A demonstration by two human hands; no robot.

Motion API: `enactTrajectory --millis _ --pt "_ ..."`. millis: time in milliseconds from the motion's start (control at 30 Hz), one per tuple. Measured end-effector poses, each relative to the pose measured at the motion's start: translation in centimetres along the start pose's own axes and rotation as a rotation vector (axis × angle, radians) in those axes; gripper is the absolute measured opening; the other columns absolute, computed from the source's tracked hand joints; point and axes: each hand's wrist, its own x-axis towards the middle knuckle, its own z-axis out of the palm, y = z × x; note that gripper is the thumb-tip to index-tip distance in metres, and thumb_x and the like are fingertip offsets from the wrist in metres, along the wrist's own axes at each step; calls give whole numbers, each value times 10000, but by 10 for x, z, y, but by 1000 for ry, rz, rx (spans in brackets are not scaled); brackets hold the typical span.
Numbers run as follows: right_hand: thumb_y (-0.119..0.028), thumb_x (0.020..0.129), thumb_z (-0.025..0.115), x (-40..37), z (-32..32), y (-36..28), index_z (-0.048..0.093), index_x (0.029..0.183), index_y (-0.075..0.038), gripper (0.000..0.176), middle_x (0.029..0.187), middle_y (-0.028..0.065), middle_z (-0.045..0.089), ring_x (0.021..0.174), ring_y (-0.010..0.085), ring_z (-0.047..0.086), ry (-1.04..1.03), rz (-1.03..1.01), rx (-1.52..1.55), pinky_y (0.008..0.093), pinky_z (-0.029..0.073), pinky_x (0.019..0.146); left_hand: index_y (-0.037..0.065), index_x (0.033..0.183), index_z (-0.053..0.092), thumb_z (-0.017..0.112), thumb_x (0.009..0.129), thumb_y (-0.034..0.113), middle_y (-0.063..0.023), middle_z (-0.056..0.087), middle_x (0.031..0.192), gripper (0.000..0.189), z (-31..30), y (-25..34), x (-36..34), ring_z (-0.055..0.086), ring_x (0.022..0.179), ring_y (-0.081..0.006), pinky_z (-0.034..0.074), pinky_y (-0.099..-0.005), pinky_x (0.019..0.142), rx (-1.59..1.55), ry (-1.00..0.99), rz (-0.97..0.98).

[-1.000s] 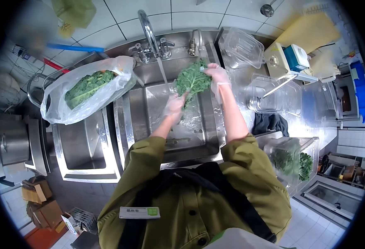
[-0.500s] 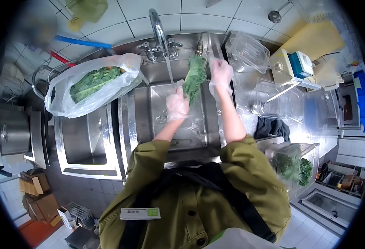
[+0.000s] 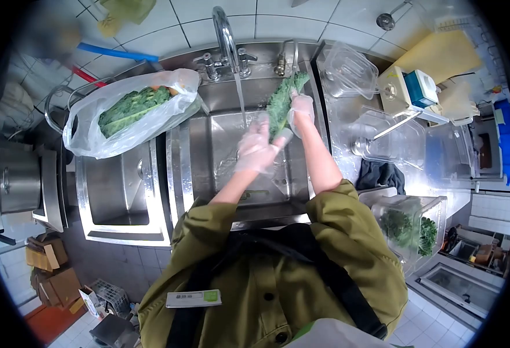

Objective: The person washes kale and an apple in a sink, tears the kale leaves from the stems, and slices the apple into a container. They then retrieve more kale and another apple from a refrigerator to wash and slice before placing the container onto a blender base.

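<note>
A curly green kale leaf (image 3: 278, 107) slants over the sink basin (image 3: 205, 159), its top leaning right. My right hand (image 3: 303, 109), in a clear plastic glove, is closed on the leaf's right side. My left hand (image 3: 257, 148), gloved the same way, is palm up with fingers apart, close to the leaf's lower end. Water runs from the chrome faucet (image 3: 222, 37) in a thin stream just left of the leaf, down toward my left fingers. A green scrap (image 3: 256, 193) lies on the basin floor.
Left of the basin, a plastic bag (image 3: 84, 142) holds more kale (image 3: 133, 113) above a second sink (image 3: 101, 203). Clear containers (image 3: 347, 72) stand on the right counter beside a dark cloth (image 3: 381, 176). Nearer me, a clear bin (image 3: 434, 210) holds green leaves.
My right hand has come in from beside the leaf and closed on it. My left hand has turned palm up and opened away from the lower end. The leaf now tilts right.
</note>
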Motion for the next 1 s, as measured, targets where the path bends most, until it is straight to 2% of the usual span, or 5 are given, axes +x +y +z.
enactTrajectory --millis 133,267,467,933,1000 --pt "-387 917 480 18 6 18 651 884 13 437 843 155 656 734 304 603 58 413 -85 381 440 673 -19 1163 506 599 852 396 -113 643 817 527 25 -29 -9 621 669 -204 496 -309 631 -1120 -533 -319" --pt "-324 887 525 9 16 33 623 934 -32 311 851 114 610 738 235 567 30 576 596 357 438 711 1 1069 526 601 864 226 -43 606 718 313 53 -46 -21 552 604 -88 446 -248 530 -1067 -200 -385" --pt "-191 904 511 0 1 38 568 949 32 235 838 124 586 689 197 587 -264 386 365 286 516 564 69 1079 535 530 872 116 -165 607 788 212 9 -70 -19 596 629 -319 470 -389 572 -572 562 -8" --pt "-90 907 479 -100 -30 -35 525 997 66 186 867 157 587 709 216 619 -413 335 541 293 547 584 -3 807 555 477 795 77 -185 601 814 112 -125 -59 -60 599 715 -298 489 -387 631 300 470 405" --pt "-134 915 484 -126 -29 -42 554 989 37 199 839 133 593 682 201 607 -364 229 174 290 522 603 -18 822 567 475 785 62 -182 607 860 128 -73 -104 -57 607 759 -297 499 -378 648 526 3 355"
